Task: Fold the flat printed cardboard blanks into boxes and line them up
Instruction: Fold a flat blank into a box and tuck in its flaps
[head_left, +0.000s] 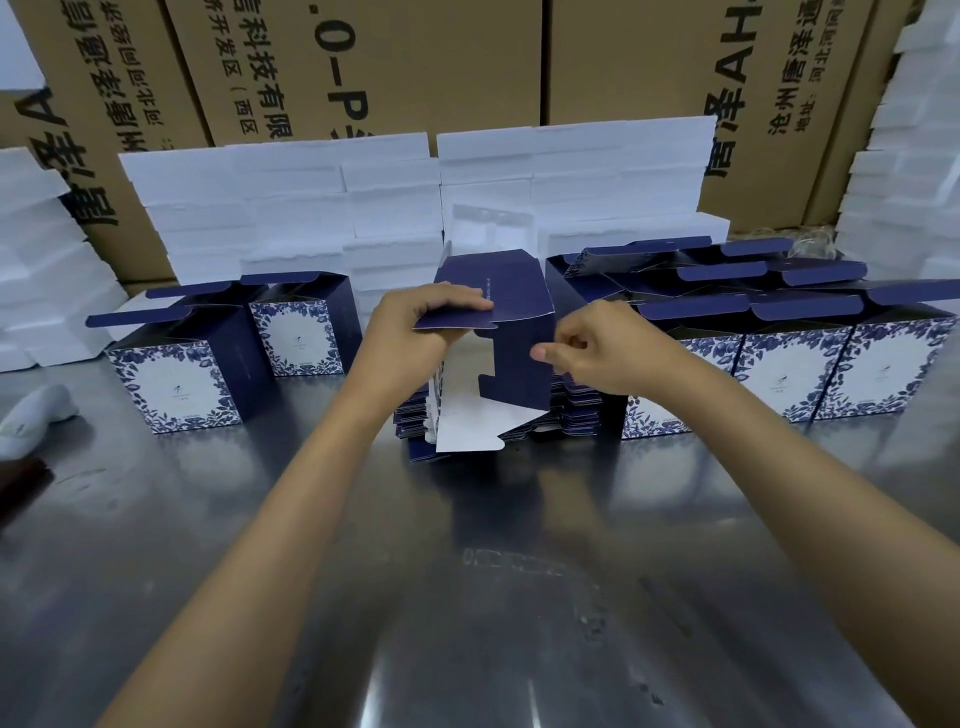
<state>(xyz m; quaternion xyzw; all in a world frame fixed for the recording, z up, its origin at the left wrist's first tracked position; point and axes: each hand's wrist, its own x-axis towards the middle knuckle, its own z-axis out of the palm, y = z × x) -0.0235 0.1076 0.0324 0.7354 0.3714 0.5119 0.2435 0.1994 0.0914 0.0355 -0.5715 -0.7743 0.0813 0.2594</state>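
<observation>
A half-formed navy blue box (514, 338) with a white inside is held above a stack of flat blanks (566, 415) in the middle of the steel table. My left hand (421, 338) grips one of its flaps, thumb on top. My right hand (597, 348) has curled fingers at the box's right wall, the thumb pressing its side. Two folded boxes (182, 379) with blue floral fronts stand at the left, lids open. Several more folded boxes (789, 369) stand in rows at the right.
White foam blocks (291, 208) are stacked behind the boxes, with more at both sides. Large brown cartons (415, 62) form the back wall. A white object (31, 415) lies at the left table edge. The reflective table (467, 597) stretches toward me.
</observation>
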